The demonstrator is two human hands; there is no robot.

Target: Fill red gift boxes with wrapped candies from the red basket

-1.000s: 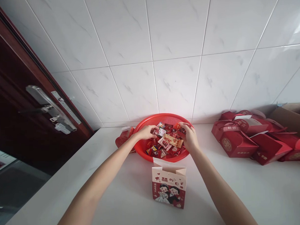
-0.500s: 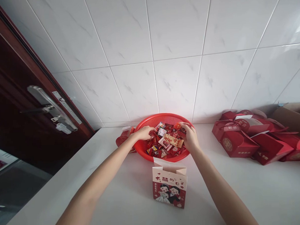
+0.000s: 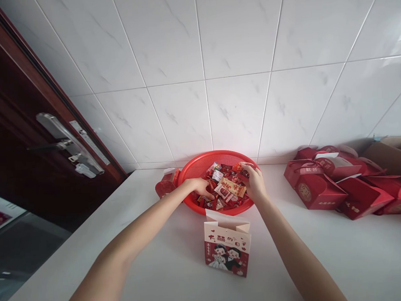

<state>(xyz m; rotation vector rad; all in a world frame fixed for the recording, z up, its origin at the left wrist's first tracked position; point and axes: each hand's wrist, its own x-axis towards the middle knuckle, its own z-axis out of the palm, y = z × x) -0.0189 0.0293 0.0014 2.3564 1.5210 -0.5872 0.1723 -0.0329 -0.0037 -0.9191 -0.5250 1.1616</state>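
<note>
A red mesh basket (image 3: 197,162) holds many small wrapped sweets (image 3: 230,187), mostly red, with a long beige packet on top. My left hand (image 3: 202,187) reaches over the basket's left side, fingers apart and pointing down among the sweets. At the right side, my right hand (image 3: 253,178) has its fingers closed round a red wrapped sweet (image 3: 244,173). In front of the basket an open-topped paper box (image 3: 226,250) stands upright, red and cream with a cartoon couple on it. Neither hand touches this box.
Several red folded boxes (image 3: 322,191) are heaped at the right, beside a brown carton (image 3: 388,155). Another red box (image 3: 166,183) lies behind the basket's left edge. Tiled wall rises behind the white table (image 3: 152,266); a dark door (image 3: 28,112) with keys stands left.
My left hand has moved slightly down and to the right over the sweets, and some of them have shifted. My right hand has hardly moved.
</note>
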